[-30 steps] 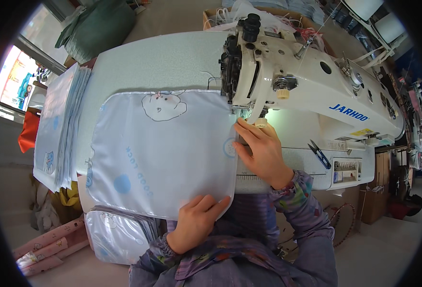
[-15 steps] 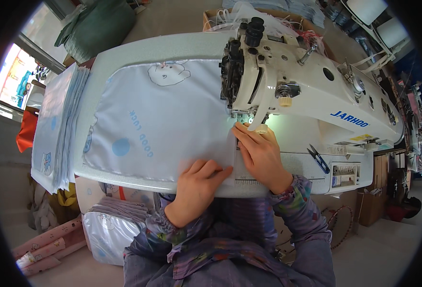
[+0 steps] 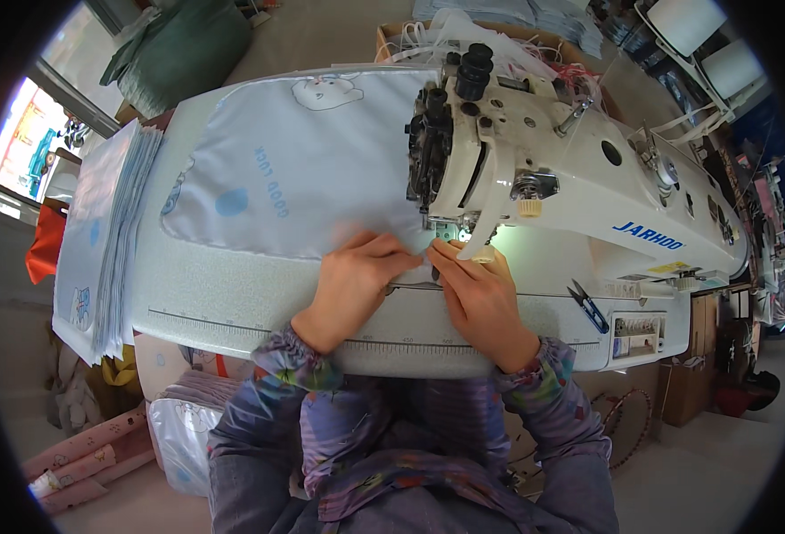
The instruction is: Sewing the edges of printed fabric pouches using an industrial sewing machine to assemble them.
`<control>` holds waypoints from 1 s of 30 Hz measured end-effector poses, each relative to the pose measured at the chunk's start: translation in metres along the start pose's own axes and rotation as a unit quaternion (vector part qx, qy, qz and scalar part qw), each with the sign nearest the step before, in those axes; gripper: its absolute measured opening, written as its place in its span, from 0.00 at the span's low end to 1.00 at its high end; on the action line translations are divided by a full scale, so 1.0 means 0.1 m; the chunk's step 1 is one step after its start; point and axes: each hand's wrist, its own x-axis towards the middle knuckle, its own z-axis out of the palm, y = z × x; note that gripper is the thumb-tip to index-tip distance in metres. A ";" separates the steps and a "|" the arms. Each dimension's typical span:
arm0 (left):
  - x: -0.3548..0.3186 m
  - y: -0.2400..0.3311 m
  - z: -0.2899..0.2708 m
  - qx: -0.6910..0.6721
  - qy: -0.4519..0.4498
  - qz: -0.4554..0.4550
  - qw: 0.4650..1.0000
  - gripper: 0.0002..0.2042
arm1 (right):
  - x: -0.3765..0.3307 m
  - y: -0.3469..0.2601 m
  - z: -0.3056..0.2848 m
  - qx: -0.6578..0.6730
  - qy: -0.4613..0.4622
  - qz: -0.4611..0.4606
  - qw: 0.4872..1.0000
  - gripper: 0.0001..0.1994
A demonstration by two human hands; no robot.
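Note:
A pale blue satiny fabric panel (image 3: 294, 169), printed with a cartoon animal, a blue dot and lettering, lies on the bed of a white sewing machine (image 3: 579, 169). Its near right corner is by the lit needle area. My left hand (image 3: 352, 285) pinches the near edge of the panel, thumb and fingers pressed together just left of the needle. Close beside it, my right hand (image 3: 481, 298) has its fingers closed over the corner, right in front of the presser foot. The fingertips partly hide the cloth there.
Thread snips (image 3: 589, 306) lie right of my right hand, beside a small compartment (image 3: 637, 336) of bobbins. A stack of similar fabric panels (image 3: 107, 236) hangs at the table's left edge. More folded panels (image 3: 183, 436) sit below. A printed ruler strip (image 3: 321, 336) runs along the front edge.
The fabric panel has shifted away from me, its near edge now farther up the table. My left hand moved forward with it, closer to my right hand, which stays near the needle.

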 end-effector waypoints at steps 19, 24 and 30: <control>0.38 -0.34 0.21 -0.004 0.076 0.003 0.997 0.06 | -0.01 0.00 0.03 0.048 0.000 0.048 0.998 0.17; 0.29 -0.45 0.09 0.065 0.125 -0.022 0.990 0.08 | 0.06 -0.08 0.07 0.043 0.007 0.011 0.999 0.17; -0.92 -0.14 -0.50 0.060 0.179 -0.196 0.962 0.12 | 0.05 -0.45 0.16 0.079 -0.036 -0.100 0.991 0.31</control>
